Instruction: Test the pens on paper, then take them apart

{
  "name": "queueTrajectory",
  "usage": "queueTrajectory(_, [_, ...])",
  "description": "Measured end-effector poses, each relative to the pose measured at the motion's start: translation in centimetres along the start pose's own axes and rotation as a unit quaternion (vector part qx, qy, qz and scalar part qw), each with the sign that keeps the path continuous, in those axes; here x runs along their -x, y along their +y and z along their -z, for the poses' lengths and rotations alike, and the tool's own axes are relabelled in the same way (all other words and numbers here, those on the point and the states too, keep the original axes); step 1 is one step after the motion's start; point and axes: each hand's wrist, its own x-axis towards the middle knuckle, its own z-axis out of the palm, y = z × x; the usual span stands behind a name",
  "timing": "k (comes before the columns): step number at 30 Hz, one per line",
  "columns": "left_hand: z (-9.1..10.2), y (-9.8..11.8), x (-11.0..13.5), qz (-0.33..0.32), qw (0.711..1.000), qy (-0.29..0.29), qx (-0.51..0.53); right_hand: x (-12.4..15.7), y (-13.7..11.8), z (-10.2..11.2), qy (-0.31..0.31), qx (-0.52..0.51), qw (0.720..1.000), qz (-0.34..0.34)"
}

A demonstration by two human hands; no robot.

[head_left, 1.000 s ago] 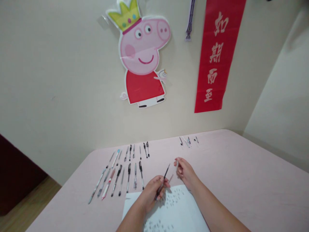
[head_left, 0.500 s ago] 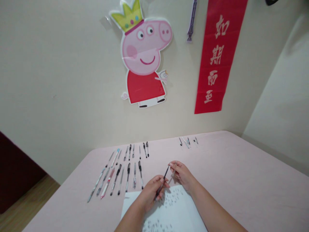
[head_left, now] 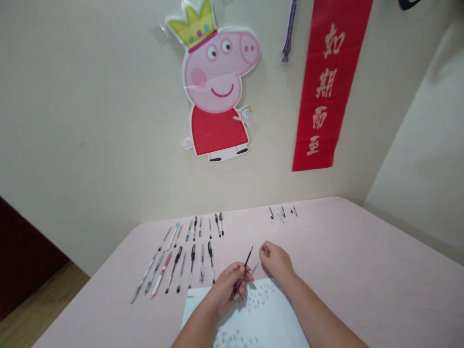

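My left hand (head_left: 232, 286) is closed around a slim dark pen (head_left: 248, 258), whose thin tip points up and away from me. A pale pinkish tube (head_left: 255, 267) also sticks out by the fingers of this hand; whether it is a pen barrel I cannot tell. To the right, my right hand (head_left: 277, 261) is curled, its fingertips pinched together around a small greyish bit that is too small to name. Below both hands lies a white sheet of paper (head_left: 270, 321) with rows of dark handwriting, partly covered by my left hand and forearm.
Two rows of pens, among them a black-capped pen (head_left: 210, 261) and a pink pen (head_left: 162, 274), lie at the left on the pink tablecloth (head_left: 362, 270). Several small pen parts (head_left: 279, 213) lie near the back edge. A wall (head_left: 108, 145) rises behind the table.
My right hand has drawn away from the pen's tip, a little to the right, and its fingers have curled in. The left hand stays nearly in place with the pen.
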Motion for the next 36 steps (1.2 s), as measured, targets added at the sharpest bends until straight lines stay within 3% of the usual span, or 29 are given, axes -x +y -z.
queueTrajectory(3, [0.1,0.0,-0.1,0.0,1.0,0.005,0.008,0.6,-0.7,-0.2,-0.034,0.086,0.995,0.032])
queueTrajectory(7, [0.2,-0.1,-0.2,0.008,1.0,0.015,0.023,0.7,-0.8,-0.5,-0.052,0.105,0.991,0.061])
queueTrajectory(19, [0.2,0.0,-0.2,0.012,0.999,0.022,0.045,0.3,0.7,-1.4,-0.014,-0.02,0.997,0.079])
queueTrajectory(26, [0.1,0.1,-0.3,0.008,0.997,0.029,0.074,0.5,-0.7,-0.1,0.055,-0.148,0.978,0.135])
queueTrajectory(31, [0.1,0.2,-0.4,0.016,0.996,0.03,0.088,1.0,-1.5,0.4,-0.003,-0.252,0.949,0.19])
queueTrajectory(36, [-0.1,0.3,-0.4,0.015,0.996,0.03,0.08,1.0,-1.6,0.0,-0.085,-0.252,0.934,0.237])
